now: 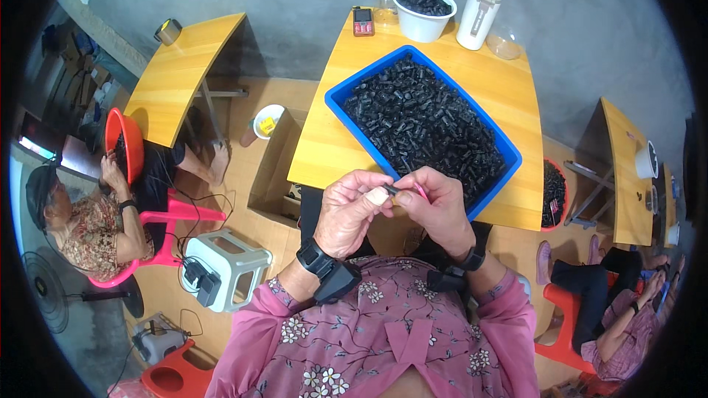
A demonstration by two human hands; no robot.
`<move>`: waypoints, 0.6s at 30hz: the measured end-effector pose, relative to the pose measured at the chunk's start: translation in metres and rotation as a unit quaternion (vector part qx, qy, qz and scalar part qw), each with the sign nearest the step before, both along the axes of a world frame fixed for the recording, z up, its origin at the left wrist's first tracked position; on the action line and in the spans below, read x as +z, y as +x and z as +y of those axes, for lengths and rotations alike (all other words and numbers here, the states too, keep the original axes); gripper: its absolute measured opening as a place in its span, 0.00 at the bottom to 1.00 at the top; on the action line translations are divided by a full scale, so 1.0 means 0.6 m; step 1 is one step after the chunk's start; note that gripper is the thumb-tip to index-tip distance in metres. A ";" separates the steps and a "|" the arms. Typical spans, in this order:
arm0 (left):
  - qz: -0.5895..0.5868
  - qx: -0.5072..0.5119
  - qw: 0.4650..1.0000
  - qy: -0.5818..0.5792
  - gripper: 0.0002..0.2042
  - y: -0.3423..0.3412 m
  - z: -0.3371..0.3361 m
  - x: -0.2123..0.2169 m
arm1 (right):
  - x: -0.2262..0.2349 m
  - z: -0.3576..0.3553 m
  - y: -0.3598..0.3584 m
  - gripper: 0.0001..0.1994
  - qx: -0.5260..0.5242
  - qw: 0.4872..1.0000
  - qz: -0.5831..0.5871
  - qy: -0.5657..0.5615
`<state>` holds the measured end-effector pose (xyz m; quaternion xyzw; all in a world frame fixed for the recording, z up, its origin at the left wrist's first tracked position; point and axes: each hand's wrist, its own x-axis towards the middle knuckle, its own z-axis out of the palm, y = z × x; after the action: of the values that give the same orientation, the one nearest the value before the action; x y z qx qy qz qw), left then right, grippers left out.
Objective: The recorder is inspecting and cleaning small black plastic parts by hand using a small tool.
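Observation:
My left hand (pixel 346 210) pinches a small black plastic piece (pixel 391 189) in front of my chest. A pale wrap or cover shows on the tip of its thumb. My right hand (pixel 445 210) meets it from the other side, its fingertips closed at the piece's other end. A thin pink stick-like thing (pixel 421 191) pokes out between the right thumb and finger; its full shape is hidden. Both hands are over the near edge of a blue tray (pixel 352 127), which is heaped with similar small black pieces (pixel 420 114).
The tray stands on a wooden table (pixel 335 66) with a white bowl (pixel 424 27) of black pieces, a white bottle (pixel 479 18) and a red phone (pixel 363 22). A cardboard box (pixel 258 195) and grey stool (pixel 214 254) are at left. People sit on both sides.

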<state>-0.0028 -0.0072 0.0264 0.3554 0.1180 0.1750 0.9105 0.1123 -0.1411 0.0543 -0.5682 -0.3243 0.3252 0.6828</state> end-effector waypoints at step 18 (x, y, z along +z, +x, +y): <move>0.070 -0.048 0.991 -0.107 0.05 0.002 0.005 -0.025 | -0.045 -0.002 -0.009 0.05 -0.046 0.997 -0.046 -0.050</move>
<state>-0.0016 -0.0042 0.0117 0.2729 0.1824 0.0920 0.9401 0.1066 -0.1425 0.0272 -0.6303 -0.3121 0.2833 0.6519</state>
